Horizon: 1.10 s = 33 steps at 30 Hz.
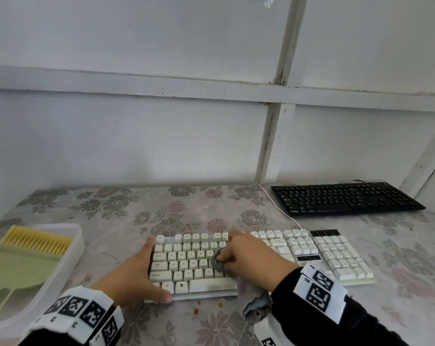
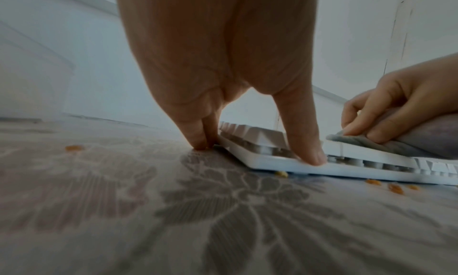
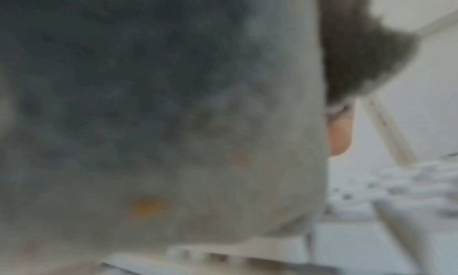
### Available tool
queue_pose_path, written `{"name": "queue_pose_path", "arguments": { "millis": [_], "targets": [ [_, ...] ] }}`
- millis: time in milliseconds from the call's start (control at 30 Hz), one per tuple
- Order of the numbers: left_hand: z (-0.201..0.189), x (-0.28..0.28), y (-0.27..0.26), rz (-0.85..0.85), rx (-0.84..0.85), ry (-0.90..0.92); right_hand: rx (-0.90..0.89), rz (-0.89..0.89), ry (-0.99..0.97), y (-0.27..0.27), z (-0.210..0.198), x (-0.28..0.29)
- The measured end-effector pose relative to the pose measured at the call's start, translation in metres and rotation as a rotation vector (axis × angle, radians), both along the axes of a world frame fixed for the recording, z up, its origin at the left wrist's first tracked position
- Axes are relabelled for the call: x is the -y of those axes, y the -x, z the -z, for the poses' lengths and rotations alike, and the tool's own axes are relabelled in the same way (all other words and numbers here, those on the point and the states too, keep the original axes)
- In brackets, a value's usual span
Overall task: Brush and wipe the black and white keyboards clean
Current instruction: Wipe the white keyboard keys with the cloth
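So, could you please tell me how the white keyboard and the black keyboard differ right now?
The white keyboard lies near the person, the black keyboard far right by the wall. The left hand steadies the white one while the right hand rubs a grey cloth on it; nothing touches the black one. Both lie flat.

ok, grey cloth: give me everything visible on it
The grey cloth looks soft and fuzzy, bunched into a wad under the right hand, whose fingers press it onto the middle keys of the white keyboard. Its loose tail hangs over the keyboard's front edge. In the blurred right wrist view it shows a small orange speck.
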<state>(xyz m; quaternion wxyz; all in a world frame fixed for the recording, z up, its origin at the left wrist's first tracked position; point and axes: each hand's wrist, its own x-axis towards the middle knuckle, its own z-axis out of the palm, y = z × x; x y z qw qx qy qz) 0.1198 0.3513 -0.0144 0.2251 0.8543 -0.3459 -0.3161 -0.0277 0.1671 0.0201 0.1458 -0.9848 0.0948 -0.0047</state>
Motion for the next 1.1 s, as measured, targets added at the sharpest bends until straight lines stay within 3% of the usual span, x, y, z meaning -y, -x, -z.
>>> {"name": "queue_pose_path", "arguments": {
  "millis": [467, 567, 700, 1100],
  "targets": [
    [0.009, 0.0, -0.006, -0.001, -0.011, 0.01, -0.192, 0.338, 0.149, 0.039, -0.007, 0.051],
    [0.009, 0.0, -0.007, 0.001, -0.014, 0.014, -0.09, 0.226, 0.104, 0.03, -0.01, 0.039],
    [0.008, 0.0, -0.006, 0.004, -0.019, 0.02, -0.083, 0.016, 0.002, 0.016, -0.007, 0.016],
    [0.007, -0.002, -0.007, 0.029, -0.031, 0.019, -0.175, 0.247, 0.131, 0.078, -0.004, 0.081]
  ]
}}
